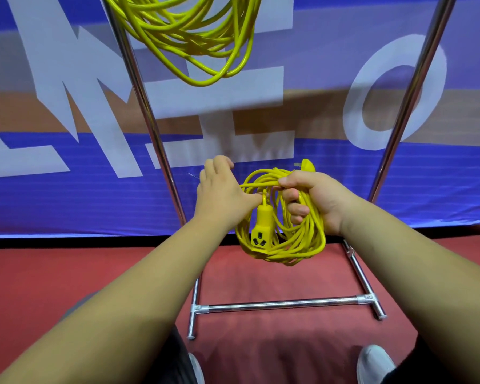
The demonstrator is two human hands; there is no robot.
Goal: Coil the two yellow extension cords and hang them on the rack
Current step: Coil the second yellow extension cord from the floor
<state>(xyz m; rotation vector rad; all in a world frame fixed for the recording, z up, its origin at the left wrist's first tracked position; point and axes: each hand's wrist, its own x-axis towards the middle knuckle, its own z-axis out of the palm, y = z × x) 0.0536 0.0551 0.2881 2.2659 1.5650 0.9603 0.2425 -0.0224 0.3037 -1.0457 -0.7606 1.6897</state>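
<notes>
Between your two hands, low in front of the rack, hangs the coiled cord (288, 239) — a tight yellow bundle of loops held above the red floor (67, 273). Your right hand (319, 198) has its grip clamped round the top of the bundle, fingers curled through the loops, and the pronged plug (306, 165) sticks up just behind its knuckles. The socket end (261, 231) dangles at the bundle's left side, its slotted face turned toward you. Your left hand (222, 195) lies just beside it, back up, thumb touching the strand above the socket. One strand runs from the right hand in under the left palm, and you cannot tell whether that grip is closed on it. Higher up, the hung cord (189, 31) droops in loose yellow loops from beyond the top edge, near the rack's left upright (147, 115). The right upright (408, 106) leans well apart from it, and the base bar (283, 303) rests on the floor. Behind the rack stands a blue banner (67, 195) with large white letters — the toe of your pale shoe (374, 361) shows at the bottom edge.
</notes>
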